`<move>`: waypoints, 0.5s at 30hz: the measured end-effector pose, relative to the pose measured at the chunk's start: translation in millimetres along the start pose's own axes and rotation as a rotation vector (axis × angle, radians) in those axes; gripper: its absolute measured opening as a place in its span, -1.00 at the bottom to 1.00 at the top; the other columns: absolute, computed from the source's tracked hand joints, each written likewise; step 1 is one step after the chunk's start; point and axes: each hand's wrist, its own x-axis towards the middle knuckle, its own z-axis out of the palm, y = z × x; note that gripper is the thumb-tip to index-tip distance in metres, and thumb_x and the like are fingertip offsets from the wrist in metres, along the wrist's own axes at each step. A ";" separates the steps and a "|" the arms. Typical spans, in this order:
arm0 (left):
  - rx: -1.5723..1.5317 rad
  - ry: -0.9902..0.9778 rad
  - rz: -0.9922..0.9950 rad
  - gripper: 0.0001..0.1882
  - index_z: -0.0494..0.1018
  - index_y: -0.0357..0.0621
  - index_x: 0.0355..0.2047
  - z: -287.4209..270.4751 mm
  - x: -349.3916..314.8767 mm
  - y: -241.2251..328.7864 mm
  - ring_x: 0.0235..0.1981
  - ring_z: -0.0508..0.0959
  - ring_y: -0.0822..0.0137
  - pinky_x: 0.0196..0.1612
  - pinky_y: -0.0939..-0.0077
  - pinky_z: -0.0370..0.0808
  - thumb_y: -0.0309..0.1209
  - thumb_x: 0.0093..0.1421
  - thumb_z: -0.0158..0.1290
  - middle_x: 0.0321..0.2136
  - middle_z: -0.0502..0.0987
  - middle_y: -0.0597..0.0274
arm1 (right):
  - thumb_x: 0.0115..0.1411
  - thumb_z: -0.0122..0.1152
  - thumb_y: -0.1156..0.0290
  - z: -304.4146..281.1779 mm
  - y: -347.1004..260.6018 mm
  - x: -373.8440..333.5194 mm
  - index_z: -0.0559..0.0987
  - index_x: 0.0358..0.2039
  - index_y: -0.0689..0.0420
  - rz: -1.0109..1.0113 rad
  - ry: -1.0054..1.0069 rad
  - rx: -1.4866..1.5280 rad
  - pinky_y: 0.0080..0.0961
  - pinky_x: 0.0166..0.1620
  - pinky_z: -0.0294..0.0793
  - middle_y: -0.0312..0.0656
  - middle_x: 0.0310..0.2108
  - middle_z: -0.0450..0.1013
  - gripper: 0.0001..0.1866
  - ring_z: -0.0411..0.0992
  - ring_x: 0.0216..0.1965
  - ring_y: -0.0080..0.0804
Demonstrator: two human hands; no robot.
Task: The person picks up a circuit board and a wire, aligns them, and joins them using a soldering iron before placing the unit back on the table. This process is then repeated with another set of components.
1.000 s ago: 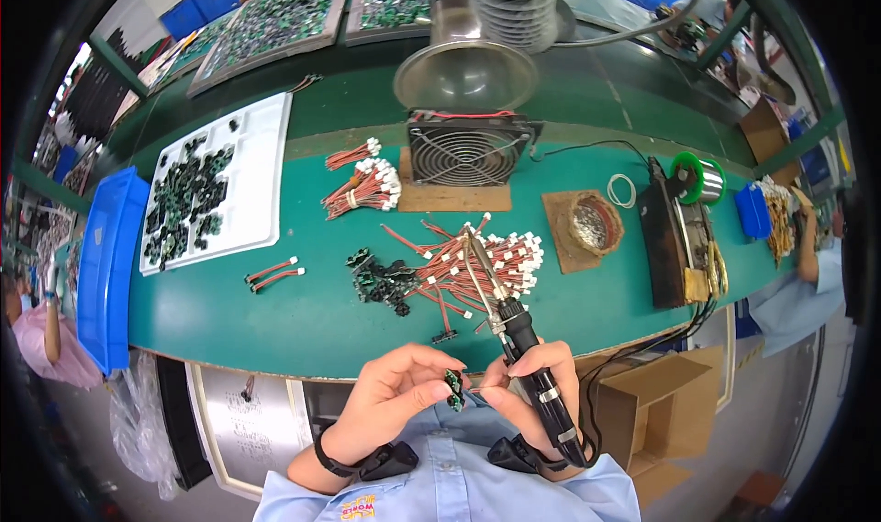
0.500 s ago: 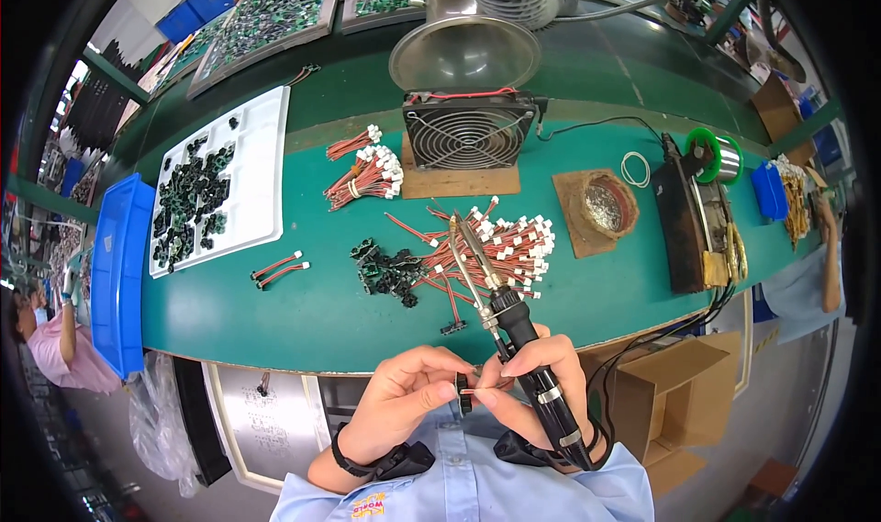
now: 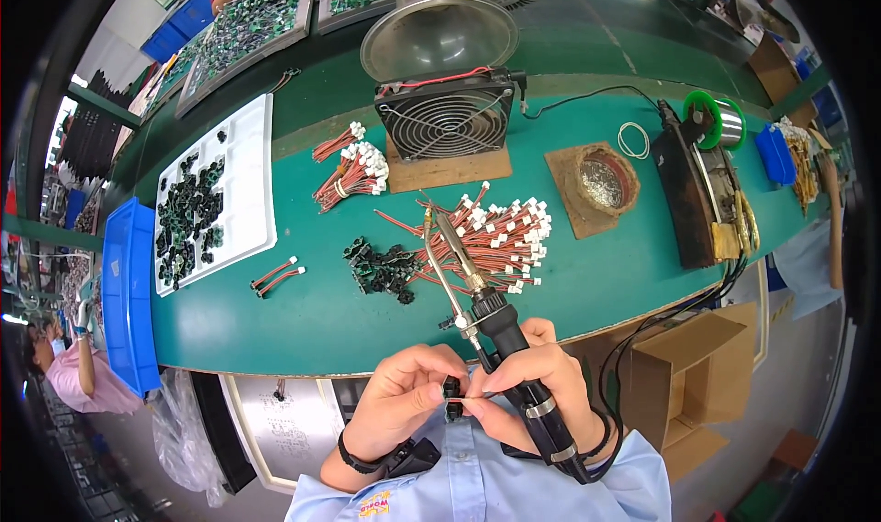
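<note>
Left hand clamped on a small circuit board — right hand gripping soldering iron and red lead; two pieces look wired — heaped boards, piled connector leads remain.

A small dark circuit board, black with a little green, is pinched upright between the left hand's thumb and fingers, just off the table's front edge. A short, thin reddish wire runs from it to the right hand's fingertips; its joint is too small to tell. The black soldering iron, gripped in that same hand, slants across the front edge, its metal tip pointing toward the back.
</note>
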 end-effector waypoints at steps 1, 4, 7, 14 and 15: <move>0.002 0.004 0.006 -0.75 0.39 -0.29 -0.21 0.3 0.2 -0.4 -0.24 0.40 0.36 -0.14 0.47 0.33 -0.37 0.18 0.05 -0.27 0.42 0.14 | -0.25 0.37 0.64 -0.5 0.4 -0.2 0.45 -0.34 0.01 -0.010 -0.002 -0.013 -0.48 -0.28 0.18 -0.41 -0.55 0.42 -0.58 0.29 -0.63 -0.46; 0.016 -0.011 0.003 -0.75 0.39 -0.29 -0.20 1.2 1.7 0.7 -0.23 0.40 0.36 -0.14 0.47 0.33 -0.37 0.18 0.05 -0.26 0.42 0.14 | -0.25 0.36 0.64 -1.2 0.9 -0.6 0.45 -0.35 0.02 -0.015 0.011 -0.022 -0.48 -0.28 0.18 -0.41 -0.56 0.41 -0.59 0.29 -0.63 -0.46; 0.029 -0.016 0.006 -0.74 0.39 -0.29 -0.20 2.3 2.5 -0.5 -0.23 0.41 0.36 -0.13 0.48 0.33 -0.37 0.18 0.05 -0.26 0.42 0.13 | -0.25 0.35 0.64 -3.0 0.7 -1.0 0.45 -0.35 0.02 -0.018 0.016 -0.027 -0.48 -0.29 0.18 -0.41 -0.57 0.40 -0.59 0.29 -0.63 -0.47; 0.041 -0.006 0.005 -0.75 0.39 -0.28 -0.20 4.9 3.8 -2.3 -0.23 0.41 0.34 -0.14 0.47 0.34 -0.37 0.18 0.05 -0.27 0.42 0.13 | -0.25 0.34 0.65 -5.6 0.5 -1.8 0.45 -0.34 0.03 -0.016 0.021 -0.027 -0.49 -0.29 0.18 -0.42 -0.55 0.41 -0.59 0.29 -0.63 -0.47; 0.043 -0.003 0.009 -0.75 0.39 -0.28 -0.20 5.1 3.8 -2.6 -0.24 0.41 0.34 -0.14 0.46 0.34 -0.37 0.18 0.05 -0.28 0.42 0.13 | -0.24 0.34 0.65 -6.3 0.7 -2.0 0.45 -0.34 0.03 -0.012 0.017 -0.029 -0.49 -0.29 0.18 -0.42 -0.55 0.41 -0.60 0.30 -0.63 -0.47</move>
